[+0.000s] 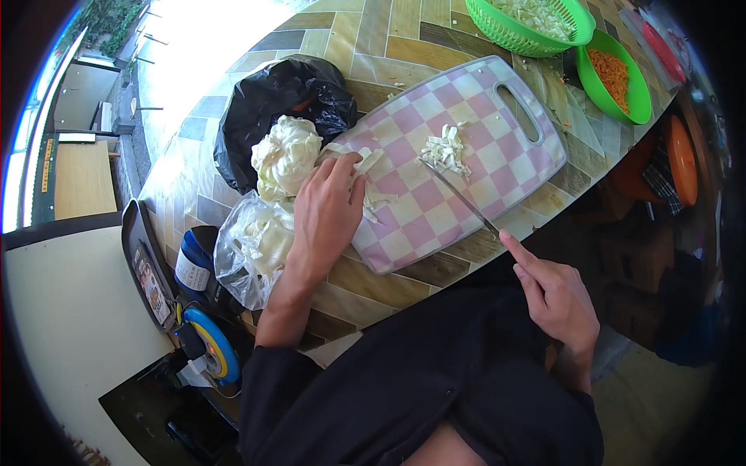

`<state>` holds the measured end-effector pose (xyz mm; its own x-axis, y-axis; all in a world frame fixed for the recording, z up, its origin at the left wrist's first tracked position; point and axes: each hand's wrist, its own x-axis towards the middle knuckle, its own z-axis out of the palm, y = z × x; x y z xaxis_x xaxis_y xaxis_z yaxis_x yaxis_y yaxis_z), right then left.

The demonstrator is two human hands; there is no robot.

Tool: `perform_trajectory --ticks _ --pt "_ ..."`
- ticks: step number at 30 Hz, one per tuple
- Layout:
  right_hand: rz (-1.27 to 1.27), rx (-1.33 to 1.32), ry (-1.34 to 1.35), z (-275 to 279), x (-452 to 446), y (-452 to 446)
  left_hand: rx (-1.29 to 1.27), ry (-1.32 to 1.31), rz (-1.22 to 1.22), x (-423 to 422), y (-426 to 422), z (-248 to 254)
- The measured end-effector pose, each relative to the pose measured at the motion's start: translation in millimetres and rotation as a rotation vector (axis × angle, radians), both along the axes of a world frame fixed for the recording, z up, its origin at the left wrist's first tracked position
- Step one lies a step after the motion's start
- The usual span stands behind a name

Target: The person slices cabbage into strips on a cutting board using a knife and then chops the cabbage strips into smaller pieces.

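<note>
My right hand (pixel 556 299) is closed round the handle of a knife (pixel 464 200), index finger stretched along it. The blade lies low over a checkered pink-and-white cutting board (pixel 420 221), its tip at a small heap of chopped cabbage (pixel 446 150). At the board's left end my left hand (pixel 330 210) is bent over pale cabbage leaf pieces (pixel 368 161), fingers curled onto them; the fingers partly hide what they grip. Beside that hand sits a cabbage head (pixel 286 155), leaning on a black plastic bag (pixel 284 89). More cabbage (pixel 264 237) lies in a clear plastic bag (pixel 233 268).
A green colander (pixel 509 35) of shredded cabbage and a green bowl (pixel 639 97) of shredded carrot stand at the back right. On the left are a dark tray (pixel 144 264) and a blue-and-yellow round item (pixel 217 346). The table's curved edge (pixel 435 291) runs before me.
</note>
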<state>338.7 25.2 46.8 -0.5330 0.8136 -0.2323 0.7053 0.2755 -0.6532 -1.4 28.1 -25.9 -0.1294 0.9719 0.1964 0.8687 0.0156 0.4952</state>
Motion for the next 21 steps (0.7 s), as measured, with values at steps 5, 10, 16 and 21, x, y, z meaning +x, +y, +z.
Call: perform_trajectory --ticks 5,10,16,21 --pt "-0.039 0.003 0.017 -0.7 1.9 1.7 -0.008 -0.066 -0.002 6.4 -3.7 19.2" --pt "-0.049 0.036 0.014 -2.3 4.6 2.1 -0.026 -0.211 -0.119 25.4 -12.1 32.3" --pt "0.003 0.001 0.015 3.3 8.5 0.6 -0.05 -0.095 -0.256 39.8 -16.2 11.1" --pt "0.055 -0.08 -0.056 5.6 13.1 -1.6 -0.104 0.101 -0.319 45.0 -20.7 6.1"
